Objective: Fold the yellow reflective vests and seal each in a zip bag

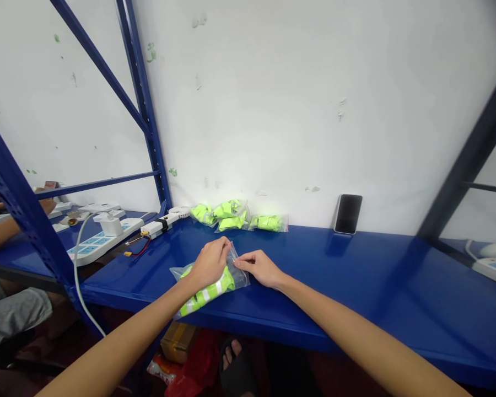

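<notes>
A clear plastic bag with a folded neon-yellow item (206, 294) with pale stripes inside lies on the blue table near its front edge. My left hand (211, 260) rests over the bag's upper part, its fingers closed on the edge of the opening. At the right end of that same edge, my right hand (260, 267) pinches the plastic between thumb and forefinger. Several similar bagged neon-yellow items (230, 212) sit at the back of the table against the wall.
A black phone (348, 214) leans on the wall. To the left are a power strip (103, 242), a white device with wires (159, 226) and a blue rack post (25, 215). Another person's arm (2, 237) shows at far left. A cardboard box (178, 341) is below the table.
</notes>
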Demonstrator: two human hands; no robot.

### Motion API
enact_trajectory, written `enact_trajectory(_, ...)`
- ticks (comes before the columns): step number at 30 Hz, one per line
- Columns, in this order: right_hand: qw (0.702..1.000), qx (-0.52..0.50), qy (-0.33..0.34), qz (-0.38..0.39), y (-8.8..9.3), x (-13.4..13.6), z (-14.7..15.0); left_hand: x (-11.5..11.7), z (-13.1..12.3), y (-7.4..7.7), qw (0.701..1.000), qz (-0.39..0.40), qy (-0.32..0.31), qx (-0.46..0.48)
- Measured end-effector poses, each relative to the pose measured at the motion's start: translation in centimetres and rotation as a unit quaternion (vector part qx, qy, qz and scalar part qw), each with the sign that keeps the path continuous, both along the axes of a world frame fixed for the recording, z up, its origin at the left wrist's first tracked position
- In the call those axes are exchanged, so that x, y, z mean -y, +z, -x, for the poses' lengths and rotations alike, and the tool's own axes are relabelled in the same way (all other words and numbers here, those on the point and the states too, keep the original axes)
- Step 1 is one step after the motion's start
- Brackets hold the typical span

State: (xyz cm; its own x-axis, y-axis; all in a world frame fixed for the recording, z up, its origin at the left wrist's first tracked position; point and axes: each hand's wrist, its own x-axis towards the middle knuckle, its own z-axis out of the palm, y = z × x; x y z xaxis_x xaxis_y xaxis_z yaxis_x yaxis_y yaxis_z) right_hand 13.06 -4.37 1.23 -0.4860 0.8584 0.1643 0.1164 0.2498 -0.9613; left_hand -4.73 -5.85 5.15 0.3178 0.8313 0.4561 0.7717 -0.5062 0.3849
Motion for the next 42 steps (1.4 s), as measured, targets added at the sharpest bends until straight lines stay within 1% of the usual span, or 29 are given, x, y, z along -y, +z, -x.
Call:
enact_trajectory(4,1.0,0.006,-0.01,0.004,0.5,0.1,-0.3,-0.3,0.1,-0.3,1.0,0.001,-0.001,0.004)
enact_trajectory(9,1.0,0.016,-0.008,0.012,0.7,0.3,-0.3,-0.1,0.3,-0.3,1.0,-0.003,0.001,0.023)
enact_trajectory(14,0.997,0.05,-0.025,-0.057,0.1,0.4,0.1,0.1,0.4,-0.4,1.0,-0.01,0.001,0.029)
enact_trajectory(18,0.99,0.08,-0.042,-0.105,-0.2,0.3,0.3,-0.3,0.4,-0.6,0.999,-0.01,0.013,0.028)
enact_trajectory(22,0.983,0.109,-0.067,-0.134,0.2,0.5,0.6,-0.8,0.4,-0.9,0.999,-0.002,0.024,0.035)
enact_trajectory(25,0.98,0.116,-0.071,-0.146,0.4,0.8,0.8,-1.0,0.5,-1.0,0.999,0.004,0.024,0.039)
enact_trajectory(31,0.973,0.12,-0.089,-0.176,0.1,0.8,1.2,-0.8,0.5,-0.7,0.999,0.011,0.026,0.037)
enact_trajectory(34,0.975,0.104,-0.094,-0.173,-0.1,0.7,1.2,-0.7,0.3,-0.6,0.999,0.015,0.03,0.026)
enact_trajectory(39,0.989,0.051,-0.081,-0.113,-0.2,0.3,1.2,-0.5,0.0,-0.6,0.998,0.002,0.056,-0.015)
enact_trajectory(42,0.988,0.048,-0.092,-0.112,-0.2,0.2,1.4,-0.5,-0.1,-0.6,0.998,-0.005,0.058,-0.028)
